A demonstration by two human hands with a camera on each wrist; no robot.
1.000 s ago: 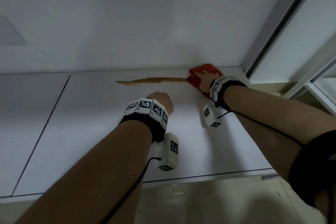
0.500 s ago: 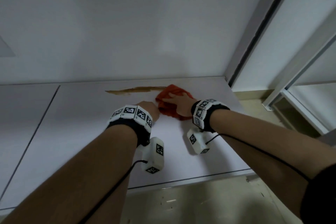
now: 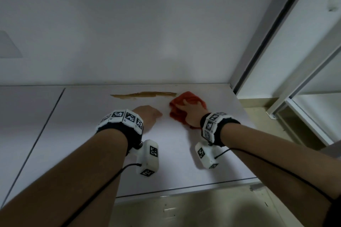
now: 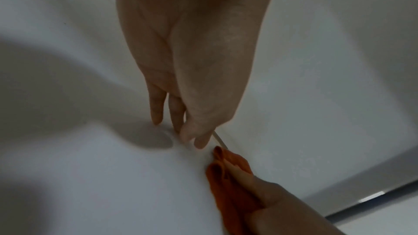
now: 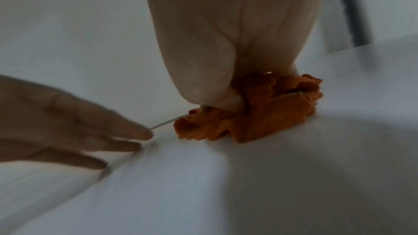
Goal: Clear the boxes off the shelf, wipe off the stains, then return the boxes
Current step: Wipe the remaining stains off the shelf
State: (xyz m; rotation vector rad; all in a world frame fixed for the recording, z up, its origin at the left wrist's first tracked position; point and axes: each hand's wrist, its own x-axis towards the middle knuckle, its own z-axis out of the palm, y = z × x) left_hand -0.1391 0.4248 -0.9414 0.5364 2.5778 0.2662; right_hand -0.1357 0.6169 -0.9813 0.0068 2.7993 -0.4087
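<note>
- Head view: our right hand (image 3: pixel 193 114) lies palm-down on a crumpled orange-red cloth (image 3: pixel 177 114), fingers spread over it and pressing it onto the white shelf (image 3: pixel 92 134).
- In the right wrist view the thumb tucks against the bunched cloth (image 5: pixel 260 124) while the fingers run on over its top, so we hold the cloth under the hand.
- Our left hand (image 3: pixel 147 116) rests on the shelf just beside the cloth, apart from it, holding nothing.
- From the left wrist view its fingers (image 4: pixel 158 110) reach down fairly straight, tips touching the shelf surface.
- A long brown stain (image 3: pixel 144 95) runs along the shelf close to the back wall (image 3: pixel 147 33); its right end meets the far edge of the cloth, and the left hand sits just in front of it.
- We see no boxes on the part of the shelf that shows.
- Both wrists carry marker-covered bands with white camera units (image 3: pixel 147 158) hanging beneath.
- A grey upright frame (image 3: pixel 262 42) stands at the shelf's right end, and beige floor (image 3: pixel 203 210) shows below the front edge.
</note>
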